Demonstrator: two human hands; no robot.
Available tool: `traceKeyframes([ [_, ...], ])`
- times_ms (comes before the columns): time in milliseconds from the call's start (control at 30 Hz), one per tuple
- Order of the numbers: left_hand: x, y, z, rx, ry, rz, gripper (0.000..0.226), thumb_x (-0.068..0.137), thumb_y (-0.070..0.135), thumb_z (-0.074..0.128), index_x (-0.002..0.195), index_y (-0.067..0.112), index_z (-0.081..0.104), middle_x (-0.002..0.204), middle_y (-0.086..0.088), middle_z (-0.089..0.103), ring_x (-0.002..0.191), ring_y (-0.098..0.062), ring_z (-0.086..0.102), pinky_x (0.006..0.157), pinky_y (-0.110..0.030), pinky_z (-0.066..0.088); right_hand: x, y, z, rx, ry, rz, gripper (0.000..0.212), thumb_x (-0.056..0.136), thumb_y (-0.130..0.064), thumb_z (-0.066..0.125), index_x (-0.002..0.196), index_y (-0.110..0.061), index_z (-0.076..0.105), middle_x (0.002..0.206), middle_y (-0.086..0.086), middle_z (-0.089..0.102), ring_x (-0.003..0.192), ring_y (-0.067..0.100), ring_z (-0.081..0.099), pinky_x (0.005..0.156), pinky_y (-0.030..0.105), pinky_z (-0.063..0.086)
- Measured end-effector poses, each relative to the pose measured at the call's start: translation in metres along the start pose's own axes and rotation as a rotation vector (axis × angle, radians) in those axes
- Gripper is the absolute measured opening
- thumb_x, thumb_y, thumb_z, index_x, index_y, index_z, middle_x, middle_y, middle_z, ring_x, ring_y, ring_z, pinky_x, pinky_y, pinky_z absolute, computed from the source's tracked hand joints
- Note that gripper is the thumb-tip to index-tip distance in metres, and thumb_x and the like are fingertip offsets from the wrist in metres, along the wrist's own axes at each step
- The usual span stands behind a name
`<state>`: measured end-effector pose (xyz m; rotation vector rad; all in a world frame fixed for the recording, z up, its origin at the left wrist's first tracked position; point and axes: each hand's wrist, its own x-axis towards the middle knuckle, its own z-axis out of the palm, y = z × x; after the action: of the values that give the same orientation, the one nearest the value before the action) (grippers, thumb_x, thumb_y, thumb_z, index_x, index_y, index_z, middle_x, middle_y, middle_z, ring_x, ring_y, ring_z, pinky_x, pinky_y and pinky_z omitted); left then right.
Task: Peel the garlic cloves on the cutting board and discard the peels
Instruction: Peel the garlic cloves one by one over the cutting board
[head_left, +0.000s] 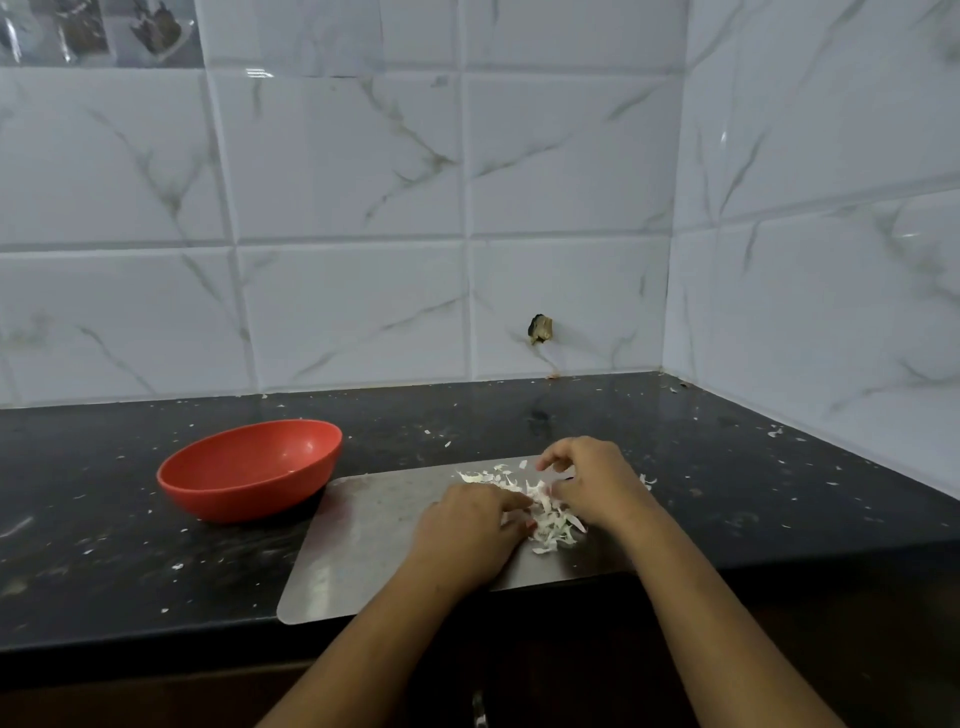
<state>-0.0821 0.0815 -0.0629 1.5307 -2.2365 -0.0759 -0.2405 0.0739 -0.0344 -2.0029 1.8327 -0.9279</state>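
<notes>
Where the peels (550, 514) lie heaped on the cutting board (363, 551), the left hand (467, 525) and the right hand (592, 483) flank them, one on each side. Their bent fingers touch the heap, but whether either grips any cannot be told. The bowl (249, 467) stands nearer the left hand.

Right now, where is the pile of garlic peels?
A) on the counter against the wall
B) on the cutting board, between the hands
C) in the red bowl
B: the peels lie heaped on the cutting board between the left hand and right hand; the bowl shows none.
</notes>
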Motion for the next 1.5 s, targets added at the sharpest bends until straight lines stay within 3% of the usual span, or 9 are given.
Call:
traceKeyframes([
  [200,0.016,-0.008,0.004,-0.098,0.126,-0.056,0.030,0.087,0.014,0.057,0.110,0.029,0.070,0.110,0.003,0.070,0.101,-0.016,0.063,0.088,-0.032,0.050,-0.005,-0.015,0.007,-0.184,-0.041,0.043,0.023,0.088,-0.006,0.060,0.098,-0.023,0.072,0.110,0.004,0.067,0.093,0.021,0.066,0.080,0.029,0.053],
  [333,0.022,-0.017,0.001,-0.087,0.223,-0.031,0.042,0.087,0.013,0.061,0.125,0.029,0.061,0.126,0.007,0.062,0.120,-0.017,0.048,0.099,-0.029,0.040,-0.003,-0.020,0.005,-0.204,-0.069,0.031,0.032,0.090,0.000,0.053,0.105,-0.022,0.070,0.123,0.007,0.061,0.097,0.025,0.065,0.076,0.029,0.051],
  [467,0.030,-0.027,0.000,0.050,-0.021,-0.140,0.047,0.098,0.031,0.045,0.145,0.029,0.036,0.151,0.003,0.039,0.137,-0.021,0.034,0.112,-0.037,0.029,-0.001,-0.014,0.003,-0.140,-0.073,0.030,0.033,0.092,0.002,0.048,0.101,-0.021,0.070,0.118,0.006,0.062,0.070,0.014,0.058,0.058,0.024,0.045],
  [633,0.032,-0.021,0.000,0.036,-0.029,-0.071,0.044,0.093,0.005,0.041,0.128,0.022,0.058,0.133,-0.003,0.058,0.121,-0.022,0.052,0.100,-0.031,0.042,-0.003,-0.012,0.007,-0.138,-0.094,0.021,0.022,0.083,-0.010,0.067,0.092,-0.030,0.070,0.104,0.002,0.068,0.083,0.016,0.067,0.082,0.034,0.057],
  [767,0.034,-0.019,-0.007,0.026,0.046,-0.095,0.046,0.087,-0.005,0.048,0.121,0.021,0.065,0.122,-0.003,0.064,0.113,-0.020,0.058,0.097,-0.030,0.047,-0.003,-0.014,0.016,-0.171,-0.053,0.004,0.028,0.086,0.000,0.059,0.097,-0.023,0.071,0.103,0.003,0.070,0.090,0.018,0.067,0.081,0.029,0.055],
  [1000,0.027,-0.032,-0.008,-0.186,0.224,-0.142,0.028,0.084,-0.006,0.056,0.102,0.013,0.068,0.082,0.003,0.066,0.077,-0.007,0.058,0.065,-0.004,0.039,-0.004,-0.017,0.019,-0.228,0.000,-0.017,0.038,0.094,-0.001,0.044,0.121,-0.019,0.064,0.126,0.007,0.059,0.107,0.024,0.060,0.087,0.032,0.050],
  [1267,0.015,-0.043,-0.025,-0.243,0.294,-0.161,0.008,0.085,0.016,0.071,0.092,0.014,0.075,0.089,-0.001,0.072,0.077,-0.008,0.057,0.072,-0.015,0.040,-0.003,-0.035,0.030,-0.009,0.094,-0.159,0.029,0.096,-0.015,0.054,0.122,-0.022,0.064,0.123,0.001,0.062,0.109,0.016,0.059,0.096,0.032,0.048],
  [1333,0.007,-0.046,-0.031,-0.215,0.325,-0.159,0.008,0.085,0.019,0.070,0.091,0.016,0.075,0.090,0.000,0.072,0.082,-0.013,0.062,0.075,-0.022,0.045,-0.009,-0.048,0.038,0.046,-0.016,-0.250,0.035,0.096,-0.022,0.056,0.130,-0.018,0.059,0.132,0.003,0.060,0.118,0.016,0.056,0.102,0.029,0.042],
  [1500,-0.019,-0.072,-0.045,-0.003,0.347,-0.282,0.010,0.092,0.029,0.058,0.094,0.028,0.068,0.099,0.004,0.069,0.095,-0.018,0.062,0.077,-0.030,0.048,-0.035,-0.068,0.072,-0.445,-0.238,-0.321,0.057,0.102,-0.047,0.032,0.152,-0.020,0.025,0.160,0.001,0.021,0.148,0.019,0.015,0.119,0.048,-0.001],
])
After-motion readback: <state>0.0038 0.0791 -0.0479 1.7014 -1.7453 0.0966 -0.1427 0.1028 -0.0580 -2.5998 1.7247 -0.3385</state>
